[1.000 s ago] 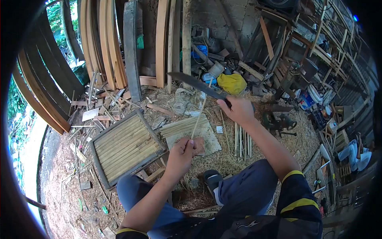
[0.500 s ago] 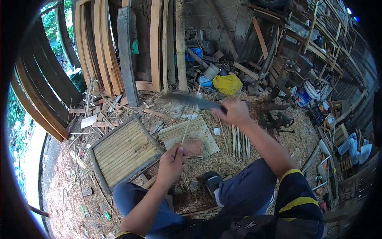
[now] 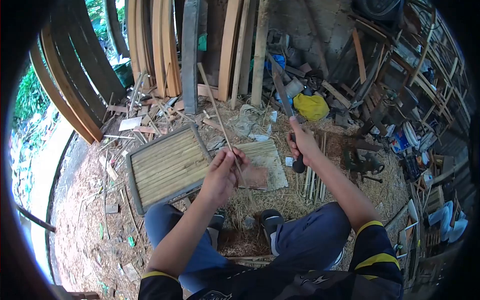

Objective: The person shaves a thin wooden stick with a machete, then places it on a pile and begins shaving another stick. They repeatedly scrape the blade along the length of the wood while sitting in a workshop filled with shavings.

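My left hand (image 3: 219, 175) is closed around a thin bamboo strip (image 3: 214, 105), which slants up and to the left, its lower end poking out below the fingers. In my right hand (image 3: 306, 145) is a long knife (image 3: 283, 95) gripped by its dark handle, the blade pointing up and away. Blade and strip are apart. Beyond my left hand, a bundle of thin strips (image 3: 257, 148) lies on a pale board (image 3: 278, 174), along with a reddish flat piece (image 3: 256, 178). Left of that hand rests a framed bamboo panel (image 3: 167, 165).
Several pale sticks (image 3: 315, 180) lie near my right forearm, beside a dark metal vise-like tool (image 3: 367, 162). Curved planks (image 3: 165, 47) stand at the back. A yellow cloth (image 3: 311, 107) sits in clutter. Another person (image 3: 444, 220) is at far right. Shavings cover the floor.
The knife has swung from pointing left across the strip to pointing upward, off to the right. The strip now leans left, and my left hand's fingers have shifted on it. The view has turned slightly left.
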Available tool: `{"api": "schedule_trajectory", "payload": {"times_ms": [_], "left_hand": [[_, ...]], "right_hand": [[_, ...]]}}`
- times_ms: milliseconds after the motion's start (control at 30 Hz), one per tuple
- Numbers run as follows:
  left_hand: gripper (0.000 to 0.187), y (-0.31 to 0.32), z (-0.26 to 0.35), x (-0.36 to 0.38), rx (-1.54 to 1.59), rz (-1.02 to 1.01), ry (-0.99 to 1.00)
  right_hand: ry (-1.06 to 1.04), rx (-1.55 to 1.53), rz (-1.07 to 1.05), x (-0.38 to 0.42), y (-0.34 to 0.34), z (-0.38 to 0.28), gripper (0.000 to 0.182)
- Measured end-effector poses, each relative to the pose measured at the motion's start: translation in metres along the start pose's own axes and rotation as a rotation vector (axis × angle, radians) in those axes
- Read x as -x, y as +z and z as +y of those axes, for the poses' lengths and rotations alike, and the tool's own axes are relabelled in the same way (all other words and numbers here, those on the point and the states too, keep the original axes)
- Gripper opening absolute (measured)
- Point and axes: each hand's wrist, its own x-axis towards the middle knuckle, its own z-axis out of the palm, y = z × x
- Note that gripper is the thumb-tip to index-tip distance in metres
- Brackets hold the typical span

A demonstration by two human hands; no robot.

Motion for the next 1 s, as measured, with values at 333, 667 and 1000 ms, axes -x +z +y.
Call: {"api": "schedule_trajectory", "payload": {"times_ms": [333,667,1000], "left_hand": [[0.018,-0.015,0.013,-0.021,0.163,0.094,0.17],[0.021,-0.019,0.018,-0.02,0.068,0.09,0.193],[0.047,-0.025,0.032,-0.021,-1.087,0.524,0.638]], "right_hand": [[0.04,0.104,-0.378,0.048,0.049,0.01,0.027],[0.021,0.197,-0.429,0.053,0.053,0.008,0.019],[-0.03,0.265,-0.382,0.041,0.042,0.021,0.02]]}}
